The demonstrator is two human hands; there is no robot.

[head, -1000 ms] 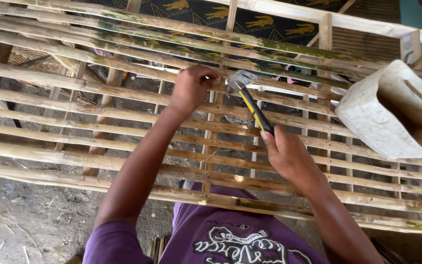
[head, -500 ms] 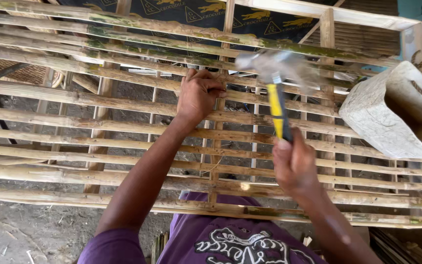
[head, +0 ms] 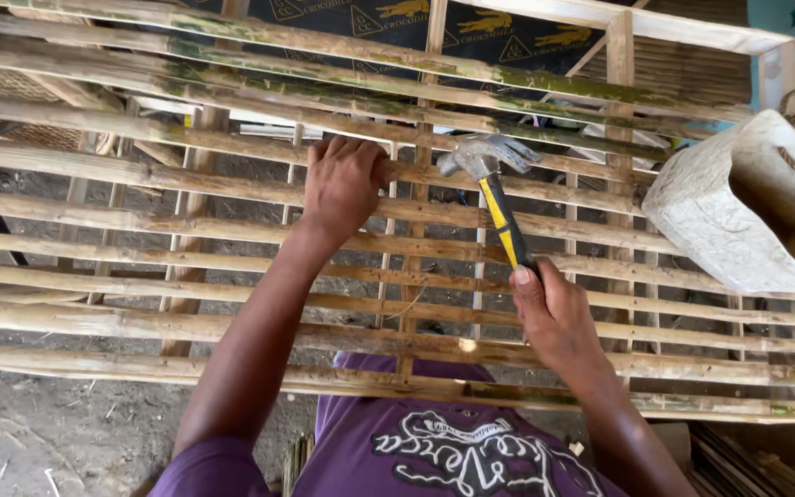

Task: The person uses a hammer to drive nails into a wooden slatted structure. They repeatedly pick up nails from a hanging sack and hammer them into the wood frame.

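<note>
My right hand (head: 554, 313) grips the black end of a claw hammer (head: 499, 198) with a yellow-and-black handle. Its steel head sits just above a bamboo slat of the slatted frame (head: 140, 248), right of a vertical crosspiece. My left hand (head: 342, 184) rests fingers-down on the same slat, just left of the hammer head, pinching something against the wood; what it pinches is too small to see. Both forearms reach up from my purple shirt over the frame's near slats.
A pale woven sack or basket (head: 747, 212) with a rope handle sits on the frame at the right. A dark printed sheet (head: 397, 18) hangs behind the top rails. Dirt floor with wood scraps (head: 48, 442) shows below left.
The hammer swung up from the slat half a second ago and has come back down toward the slat beside my left hand. My left hand stayed on the slat.
</note>
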